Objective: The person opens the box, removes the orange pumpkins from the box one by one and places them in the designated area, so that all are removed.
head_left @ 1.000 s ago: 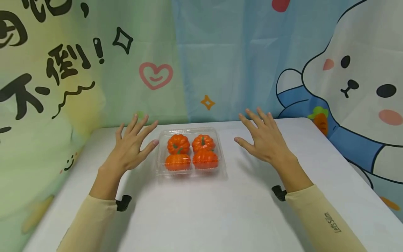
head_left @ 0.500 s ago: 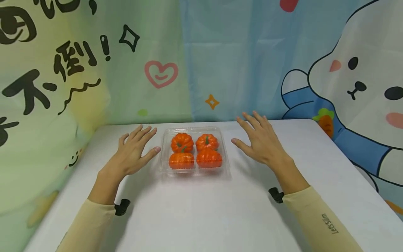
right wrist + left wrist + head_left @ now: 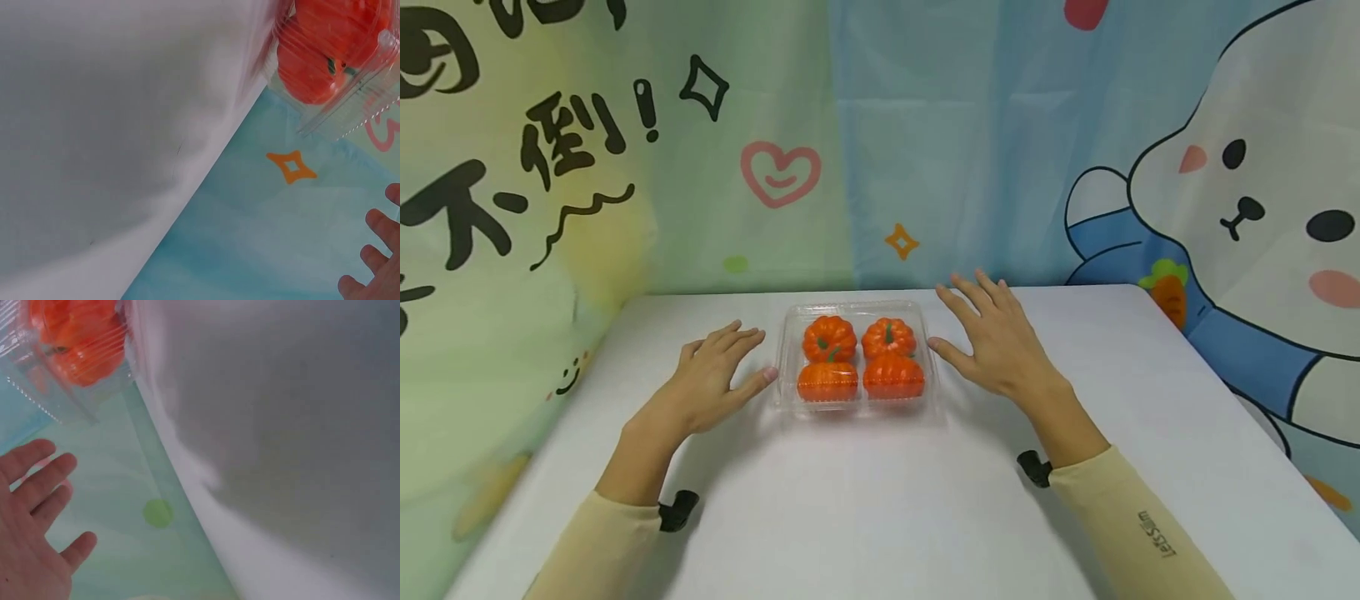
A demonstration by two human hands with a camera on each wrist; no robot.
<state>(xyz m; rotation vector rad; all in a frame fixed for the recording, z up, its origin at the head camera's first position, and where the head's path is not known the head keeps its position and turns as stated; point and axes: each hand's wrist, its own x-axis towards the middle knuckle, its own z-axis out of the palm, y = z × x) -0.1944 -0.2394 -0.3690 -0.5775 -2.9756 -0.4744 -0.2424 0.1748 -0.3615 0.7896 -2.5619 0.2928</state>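
Note:
A clear plastic clamshell box (image 3: 859, 310) sits on the white table with several small orange pumpkins (image 3: 893, 379) inside, in two rows, their green stems showing. Left of it is my left hand (image 3: 703, 383), fingers extended, the thumb tip right by the box's side. My right hand (image 3: 996, 346) is on the other side, fingers spread, its thumb close to the right edge. Neither hand holds anything. In the left wrist view, the left hand's fingers (image 3: 53, 472) are held apart below the box; the right wrist view catches only the right hand's fingertips (image 3: 375, 257).
The white table (image 3: 880, 508) extends toward me and to both sides. Behind it hangs a printed curtain (image 3: 917, 142) with a cartoon bear, a heart and black lettering. Black wrist cameras (image 3: 1036, 468) are strapped near the cream sleeves (image 3: 1138, 525).
Both hands have lowered toward the table. The right hand has also shifted left, closer to the box. The head view has turned slightly; the box stays in place.

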